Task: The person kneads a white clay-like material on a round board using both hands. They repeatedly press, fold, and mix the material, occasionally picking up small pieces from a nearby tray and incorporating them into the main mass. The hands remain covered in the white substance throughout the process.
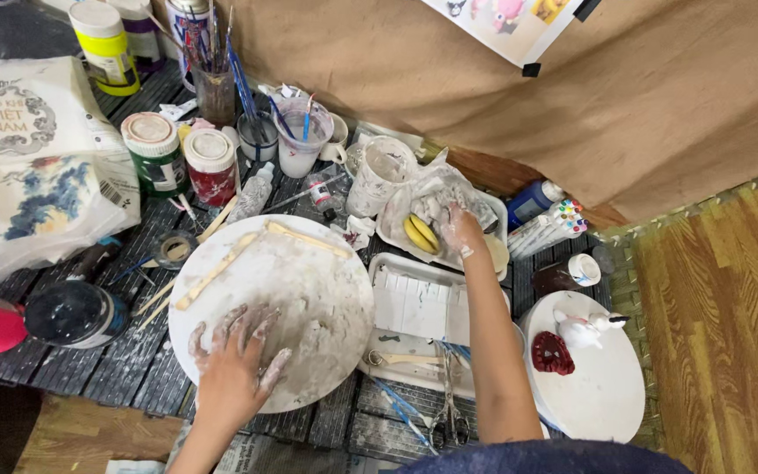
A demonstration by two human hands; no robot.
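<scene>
The person's left hand (237,351), smeared with pale clay, lies flat with fingers spread on a round white board (318,281), where thin wooden sticks (221,268) lie along its upper edge. The right hand (460,230) reaches forward into a white tray (394,235) of crumpled plastic wrap (436,195), just beside a yellow sponge (420,233). Paint jars (182,158) and a cup of brushes (215,88) stand beyond the board, and a small white figure (582,329) sits on a second round board (607,395) at the right.

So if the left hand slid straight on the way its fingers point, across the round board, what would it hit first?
Likely the pale wooden strips lying near the far edge of the round board; the left hand lies flat, fingers pointing up-board. Exact line is uncertain.
</scene>
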